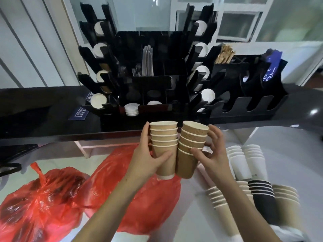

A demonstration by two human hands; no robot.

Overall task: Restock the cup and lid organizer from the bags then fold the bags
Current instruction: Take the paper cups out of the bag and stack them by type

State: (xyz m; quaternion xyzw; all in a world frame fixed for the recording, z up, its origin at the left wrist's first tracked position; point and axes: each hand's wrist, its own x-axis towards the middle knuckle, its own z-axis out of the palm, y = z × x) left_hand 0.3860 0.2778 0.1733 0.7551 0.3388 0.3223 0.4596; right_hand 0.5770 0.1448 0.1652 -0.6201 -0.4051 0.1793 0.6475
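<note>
Left hand (148, 159) wraps a smooth cup stack (164, 147); right hand (212, 154) pinches a ribbed stack (190, 149), the two touching. Organizer (157, 81) stands at twelve o'clock, bags (52, 198) at seven. Best slot one stack at a time, rims level.

You hold two brown cup stacks at frame center: a smooth kraft stack (163, 145) with white rims and a ribbed kraft stack (190, 147). Glossy red bags (40, 203) fill the lower left. A black organizer (139, 81) shows white lids (131, 109) on a black counter (43, 109); white cups (244, 159) and a black stack (262, 194) sit lower right.
</note>
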